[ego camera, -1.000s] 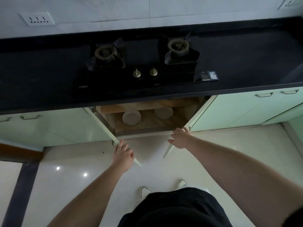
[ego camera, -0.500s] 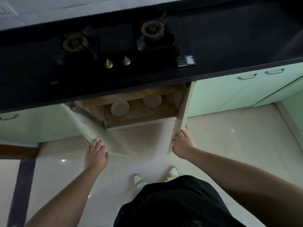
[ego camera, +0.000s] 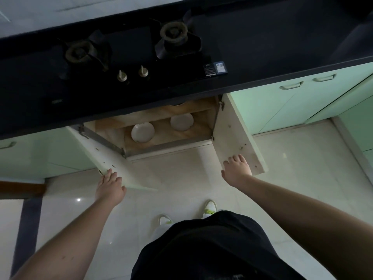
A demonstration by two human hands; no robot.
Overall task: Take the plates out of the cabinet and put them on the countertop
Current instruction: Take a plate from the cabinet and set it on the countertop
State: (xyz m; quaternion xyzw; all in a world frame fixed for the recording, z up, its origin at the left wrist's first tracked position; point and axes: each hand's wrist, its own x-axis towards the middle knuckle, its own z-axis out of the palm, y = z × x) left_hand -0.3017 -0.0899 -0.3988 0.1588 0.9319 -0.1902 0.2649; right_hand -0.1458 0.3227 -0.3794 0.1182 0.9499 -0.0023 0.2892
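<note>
White round plates sat on the wooden cabinet shelf, none yet on the black countertop. Both pale green doors stood open; the left hand and right hand pressed them, fingers straight, holding nothing.

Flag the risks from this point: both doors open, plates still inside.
1. The two plates sit low in the cabinet under the countertop overhang, so lifting one out could knock its rim on that edge.
2. The left hand and right hand rest on the open doors, which may swing back into the reach once released.
</note>
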